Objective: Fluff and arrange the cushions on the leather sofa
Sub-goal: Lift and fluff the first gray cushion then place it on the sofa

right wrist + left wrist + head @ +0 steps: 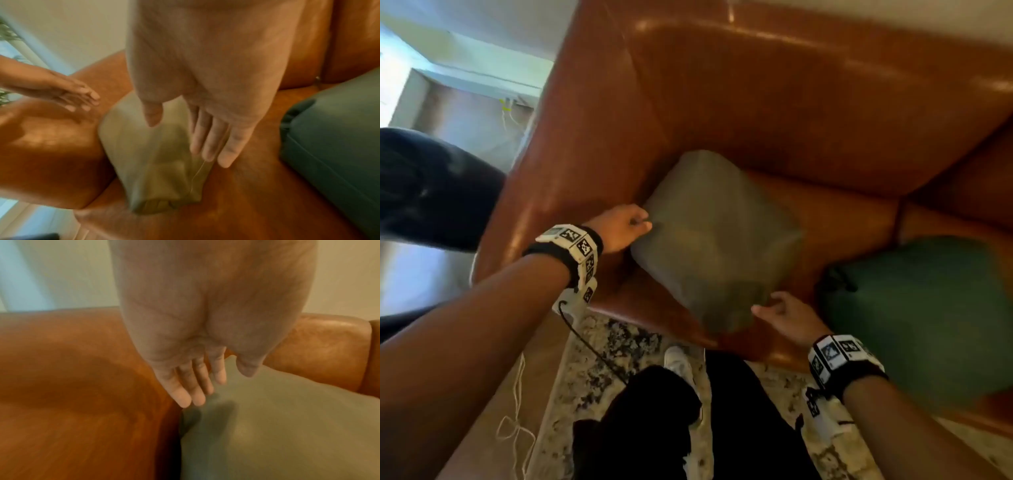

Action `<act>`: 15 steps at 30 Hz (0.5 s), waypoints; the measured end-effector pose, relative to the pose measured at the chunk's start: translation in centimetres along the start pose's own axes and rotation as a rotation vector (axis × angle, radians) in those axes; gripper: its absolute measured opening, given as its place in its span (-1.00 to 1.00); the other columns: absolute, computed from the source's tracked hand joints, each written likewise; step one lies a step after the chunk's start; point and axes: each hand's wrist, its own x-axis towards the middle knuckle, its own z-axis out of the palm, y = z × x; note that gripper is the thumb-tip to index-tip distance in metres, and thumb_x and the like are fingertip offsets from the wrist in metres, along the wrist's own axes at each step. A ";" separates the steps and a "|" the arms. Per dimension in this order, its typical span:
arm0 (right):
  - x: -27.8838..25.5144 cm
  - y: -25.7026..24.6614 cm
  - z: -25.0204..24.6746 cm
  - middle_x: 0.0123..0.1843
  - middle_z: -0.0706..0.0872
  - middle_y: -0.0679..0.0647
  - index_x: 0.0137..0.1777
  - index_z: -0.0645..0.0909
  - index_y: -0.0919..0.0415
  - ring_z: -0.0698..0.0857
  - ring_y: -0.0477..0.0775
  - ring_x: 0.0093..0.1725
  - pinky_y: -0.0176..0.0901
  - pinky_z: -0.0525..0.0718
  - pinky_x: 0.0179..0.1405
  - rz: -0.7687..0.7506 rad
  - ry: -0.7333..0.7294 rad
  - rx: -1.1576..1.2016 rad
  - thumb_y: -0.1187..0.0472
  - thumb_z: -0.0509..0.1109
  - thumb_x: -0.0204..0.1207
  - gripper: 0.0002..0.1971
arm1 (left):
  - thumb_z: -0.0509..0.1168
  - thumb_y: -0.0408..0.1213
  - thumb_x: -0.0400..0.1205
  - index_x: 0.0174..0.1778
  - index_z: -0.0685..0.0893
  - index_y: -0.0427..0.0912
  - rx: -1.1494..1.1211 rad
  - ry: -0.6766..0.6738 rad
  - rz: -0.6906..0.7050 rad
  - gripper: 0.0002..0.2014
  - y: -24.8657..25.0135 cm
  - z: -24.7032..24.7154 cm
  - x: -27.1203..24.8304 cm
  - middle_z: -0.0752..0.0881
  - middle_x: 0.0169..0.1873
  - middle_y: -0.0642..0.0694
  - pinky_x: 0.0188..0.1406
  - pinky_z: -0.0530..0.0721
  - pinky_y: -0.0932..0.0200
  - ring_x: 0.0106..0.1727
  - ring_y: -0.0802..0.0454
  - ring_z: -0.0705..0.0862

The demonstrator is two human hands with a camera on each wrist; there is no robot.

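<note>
1. Left hand (619, 229): fingers (186, 395) extended and close together, thumb apart; nothing held. The fingertips lie at the left edge of the olive-green square fabric cushion (717, 240), between it and the sofa arm; whether they touch the fabric cannot be told.
2. Right hand (786, 317): fingers (207, 141) straight and slightly spread, palm facing the cushion's near right edge; nothing held. Contact with the fabric cannot be confirmed because of motion blur.
3. Olive-green cushion: soft, matte woven cover, plump, with rounded corners and a gathered seam at its lower end in the right wrist view. It stands tilted in the left corner of the seat, against the sofa arm and near the backrest.
4. Tan-brown leather sofa (774, 102): smooth, glossy surface with highlights; padded arm and backrest.
5. Dark green fabric cushion (921, 318): matte, rounded, lying on the seat to the right, apart from the olive-green one.
6. Both forearms are extended forward, each with a marker-patterned wristband (575, 246).
</note>
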 end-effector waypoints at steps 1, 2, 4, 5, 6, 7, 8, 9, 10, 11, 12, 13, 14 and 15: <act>1.7 -0.2 -0.3 0.49 0.67 0.04 0.76 0.28 0.10 0.61 0.16 0.51 0.05 0.56 0.50 0.025 0.039 0.034 -0.43 0.48 0.48 -0.02 | 0.23 0.05 0.80 0.62 0.49 -0.12 -0.005 0.012 0.005 -0.49 0.3 0.1 1.9 0.54 0.53 -0.15 0.47 0.51 -0.02 0.49 -0.13 0.58; 2.9 -0.4 -0.8 0.54 0.64 0.04 0.79 0.22 0.09 0.59 0.19 0.55 0.06 0.55 0.54 0.062 0.087 0.068 -0.50 0.54 0.35 0.14 | 0.21 0.08 0.79 0.67 0.43 -0.12 0.011 0.027 0.003 -0.44 0.8 0.1 3.3 0.47 0.58 -0.19 0.51 0.50 -0.07 0.52 -0.16 0.56; 4.9 -1.0 -1.1 0.64 0.56 0.02 0.82 0.14 0.05 0.57 0.21 0.59 0.10 0.55 0.57 0.109 0.137 0.207 -0.61 0.62 0.07 0.40 | 0.18 0.18 0.78 0.75 0.27 -0.07 0.024 0.020 -0.025 -0.33 1.5 0.3 5.7 0.32 0.69 -0.20 0.60 0.40 -0.12 0.63 -0.20 0.43; 5.8 -1.3 -0.9 0.69 0.51 0.02 0.83 0.07 0.00 0.55 0.22 0.62 0.15 0.55 0.60 0.136 0.156 0.278 -0.63 0.65 -0.05 0.50 | 0.16 0.26 0.75 0.79 0.17 -0.04 0.011 0.013 -0.042 -0.25 1.6 0.6 7.0 0.22 0.75 -0.17 0.67 0.32 -0.13 0.71 -0.19 0.33; 6.6 -1.6 -0.7 0.72 0.47 0.03 0.85 -0.02 -0.05 0.52 0.23 0.64 0.20 0.53 0.61 0.164 0.179 0.363 -0.63 0.68 -0.12 0.57 | 0.15 0.35 0.71 0.83 0.05 -0.01 -0.014 -0.011 -0.066 -0.14 1.7 0.8 8.1 0.11 0.80 -0.13 0.73 0.21 -0.16 0.77 -0.16 0.19; 7.6 -1.8 -0.5 0.73 0.43 0.02 0.85 -0.12 -0.11 0.51 0.24 0.65 0.26 0.52 0.63 0.185 0.200 0.450 -0.60 0.71 -0.15 0.62 | 0.15 0.46 0.64 0.84 -0.07 0.03 -0.045 -0.045 -0.087 -0.02 1.4 1.1 9.2 0.00 0.83 -0.08 0.77 0.11 -0.19 0.81 -0.11 0.06; 8.3 -2.1 -0.3 0.73 0.43 0.01 0.84 -0.21 -0.15 0.51 0.23 0.64 0.29 0.51 0.63 0.184 0.217 0.544 -0.57 0.73 -0.14 0.65 | 0.16 0.54 0.56 0.83 -0.18 0.07 -0.075 -0.081 -0.110 0.08 1.2 1.4 10.0 -0.09 0.83 -0.05 0.79 0.03 -0.22 0.83 -0.07 -0.03; 8.7 -2.5 -0.2 0.71 0.44 0.00 0.83 -0.28 -0.20 0.53 0.23 0.61 0.32 0.53 0.61 0.179 0.226 0.620 -0.54 0.75 -0.13 0.66 | 0.17 0.60 0.49 0.82 -0.26 0.09 -0.101 -0.107 -0.128 0.16 1.0 1.8 10.4 -0.14 0.83 -0.04 0.79 0.00 -0.24 0.83 -0.06 -0.07; 9.8 -2.9 -0.1 0.68 0.46 -0.02 0.81 -0.31 -0.25 0.55 0.22 0.58 0.36 0.55 0.58 0.185 0.239 0.695 -0.53 0.77 -0.14 0.66 | 0.19 0.63 0.44 0.81 -0.30 0.10 -0.134 -0.130 -0.140 0.22 0.9 2.1 11.3 -0.12 0.83 -0.04 0.79 0.01 -0.24 0.83 -0.07 -0.04; 10.4 -3.2 -0.1 0.66 0.47 -0.04 0.80 -0.30 -0.28 0.57 0.21 0.56 0.40 0.57 0.55 0.200 0.248 0.754 -0.52 0.78 -0.16 0.66 | 0.21 0.63 0.42 0.81 -0.30 0.10 -0.169 -0.144 -0.151 0.24 0.9 2.4 11.7 -0.06 0.83 -0.05 0.79 0.06 -0.22 0.82 -0.09 0.04; 10.7 -3.5 -0.3 0.66 0.47 -0.05 0.80 -0.26 -0.30 0.57 0.21 0.55 0.42 0.58 0.53 0.215 0.261 0.802 -0.51 0.79 -0.17 0.65 | 0.23 0.62 0.42 0.81 -0.27 0.10 -0.198 -0.153 -0.150 0.23 1.1 2.6 11.8 0.02 0.83 -0.06 0.77 0.13 -0.19 0.80 -0.11 0.13; 10.8 -3.6 -0.4 0.66 0.47 -0.05 0.81 -0.22 -0.31 0.57 0.21 0.55 0.42 0.59 0.52 0.230 0.273 0.818 -0.51 0.79 -0.17 0.64 | 0.25 0.60 0.43 0.82 -0.24 0.12 -0.219 -0.154 -0.145 0.21 1.3 2.8 11.5 0.11 0.81 -0.07 0.75 0.21 -0.18 0.78 -0.13 0.21; 10.8 -3.6 -0.6 0.66 0.47 -0.05 0.81 -0.16 -0.31 0.57 0.21 0.55 0.40 0.60 0.52 0.227 0.283 0.811 -0.50 0.80 -0.17 0.61 | 0.27 0.58 0.44 0.82 -0.19 0.14 -0.235 -0.148 -0.139 0.18 1.5 2.9 10.9 0.18 0.79 -0.07 0.72 0.27 -0.17 0.74 -0.14 0.28; 10.5 -3.6 -1.0 0.65 0.48 -0.06 0.81 -0.10 -0.32 0.58 0.20 0.55 0.38 0.61 0.52 0.209 0.291 0.794 -0.48 0.81 -0.15 0.56 | 0.30 0.56 0.44 0.82 -0.14 0.16 -0.260 -0.142 -0.139 0.16 1.6 3.1 10.2 0.23 0.77 -0.06 0.69 0.33 -0.16 0.71 -0.15 0.34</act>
